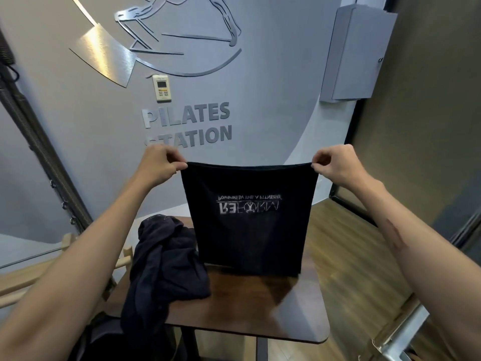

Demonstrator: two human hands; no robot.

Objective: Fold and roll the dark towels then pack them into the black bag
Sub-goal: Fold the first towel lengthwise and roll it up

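A dark towel (250,230) with upside-down white lettering hangs flat in front of me above the table, its lower edge close to the tabletop. My left hand (162,162) pinches its upper left corner. My right hand (335,164) pinches the upper right corner, and the top edge is stretched between them. A heap of crumpled dark towels (166,264) lies on the left of the wooden table (250,308) and drapes over its left edge. Something dark, perhaps the black bag (104,340), sits low beside the table at the lower left, mostly hidden by my left arm.
The small table stands against a grey wall with a metal sign and a wall controller (162,88). Wooden bars and a metal spring frame (39,142) are at the left. Wood floor runs to the right, with a metal rail (400,332) at the lower right.
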